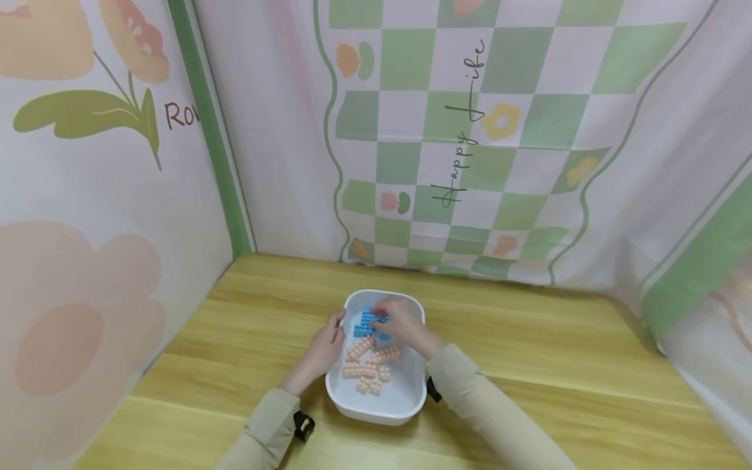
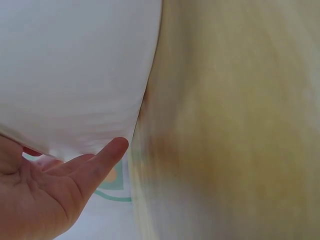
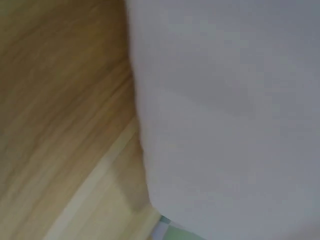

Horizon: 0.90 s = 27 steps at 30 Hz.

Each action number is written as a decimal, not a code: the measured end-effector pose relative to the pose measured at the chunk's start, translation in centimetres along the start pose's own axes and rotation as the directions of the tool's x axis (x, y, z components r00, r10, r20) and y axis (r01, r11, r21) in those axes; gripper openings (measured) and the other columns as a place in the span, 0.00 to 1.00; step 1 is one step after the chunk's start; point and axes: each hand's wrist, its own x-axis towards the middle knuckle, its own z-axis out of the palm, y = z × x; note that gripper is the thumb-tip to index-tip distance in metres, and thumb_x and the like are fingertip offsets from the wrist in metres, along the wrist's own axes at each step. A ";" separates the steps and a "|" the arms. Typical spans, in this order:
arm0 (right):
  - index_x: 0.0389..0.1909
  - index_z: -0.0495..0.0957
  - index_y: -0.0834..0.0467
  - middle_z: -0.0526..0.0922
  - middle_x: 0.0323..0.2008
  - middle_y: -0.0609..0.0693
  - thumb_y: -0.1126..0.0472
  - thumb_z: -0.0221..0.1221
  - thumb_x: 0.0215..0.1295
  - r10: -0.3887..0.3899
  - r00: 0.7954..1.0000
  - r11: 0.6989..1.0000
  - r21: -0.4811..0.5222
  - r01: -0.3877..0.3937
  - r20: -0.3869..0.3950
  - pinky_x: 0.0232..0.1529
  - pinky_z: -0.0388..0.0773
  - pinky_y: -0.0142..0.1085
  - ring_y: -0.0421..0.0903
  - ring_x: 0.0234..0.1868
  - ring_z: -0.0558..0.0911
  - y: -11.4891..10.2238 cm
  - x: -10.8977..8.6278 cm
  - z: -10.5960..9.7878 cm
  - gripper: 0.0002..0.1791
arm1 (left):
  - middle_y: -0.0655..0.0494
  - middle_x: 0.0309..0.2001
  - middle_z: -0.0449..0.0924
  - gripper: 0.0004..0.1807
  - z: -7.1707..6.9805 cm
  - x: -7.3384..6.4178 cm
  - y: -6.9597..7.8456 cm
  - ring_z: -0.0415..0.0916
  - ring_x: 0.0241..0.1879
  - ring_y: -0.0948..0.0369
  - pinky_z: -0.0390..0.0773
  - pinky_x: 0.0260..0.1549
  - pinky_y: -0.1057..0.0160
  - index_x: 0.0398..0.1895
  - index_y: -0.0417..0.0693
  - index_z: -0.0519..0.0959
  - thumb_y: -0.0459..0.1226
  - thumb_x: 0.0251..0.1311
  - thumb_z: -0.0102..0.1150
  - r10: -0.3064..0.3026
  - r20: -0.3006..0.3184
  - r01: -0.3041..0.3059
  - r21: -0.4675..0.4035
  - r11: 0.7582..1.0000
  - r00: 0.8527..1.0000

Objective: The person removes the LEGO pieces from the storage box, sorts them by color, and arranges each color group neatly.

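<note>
A white plastic tub (image 1: 405,391) stands on the wooden table, holding blue building blocks (image 1: 365,320) toward its far end and peach building blocks (image 1: 360,370) nearer. My left hand (image 1: 326,343) holds the tub's left rim. In the left wrist view, the fingers of that hand (image 2: 55,190) lie along the outer wall (image 2: 75,75). Reaching in over the right rim, my right hand (image 1: 399,320) has its fingers bent down and pinches at a blue block. Its fingers partly cover the blue pieces. The right wrist view shows just the tub's outer side (image 3: 225,120) and table.
The wooden table (image 1: 529,365) extends on both sides of the tub. Behind it hangs a curtain (image 1: 399,117) with green and white checks, and a flower-printed curtain (image 1: 117,196) borders the left. Black wrist straps (image 1: 303,425) show by the sleeves.
</note>
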 end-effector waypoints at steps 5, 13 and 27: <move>0.40 0.82 0.64 0.84 0.38 0.55 0.62 0.64 0.56 0.000 0.999 1.000 -0.007 0.000 0.037 0.44 0.81 0.39 0.48 0.40 0.83 0.3 0.2 0.3 0.12 | 0.32 0.64 0.62 0.24 0.0 0.1 -0.2 0.68 0.60 0.41 0.73 0.55 0.47 0.69 0.34 0.54 0.34 0.72 0.33 0.012 -0.005 -0.012 0.001 1.000 1.000; 0.35 0.83 0.64 0.83 0.33 0.54 0.64 0.65 0.54 -0.052 0.998 0.998 -0.027 0.053 0.030 0.42 0.80 0.38 0.47 0.36 0.81 0.7 0.1 1.0 0.09 | 0.32 0.65 0.62 0.25 0.2 0.0 -0.2 0.68 0.60 0.42 0.74 0.54 0.48 0.70 0.35 0.53 0.35 0.72 0.32 0.015 0.007 -0.015 0.007 1.000 1.000; 0.32 0.83 0.60 0.80 0.31 0.49 0.62 0.66 0.54 -0.029 0.998 0.998 -0.058 0.032 0.053 0.39 0.79 0.35 0.43 0.34 0.79 0.9 0.2 1.5 0.06 | 0.31 0.64 0.62 0.25 0.2 0.0 -0.2 0.68 0.59 0.40 0.74 0.54 0.47 0.70 0.35 0.53 0.34 0.72 0.32 0.026 0.005 -0.026 0.025 0.999 1.000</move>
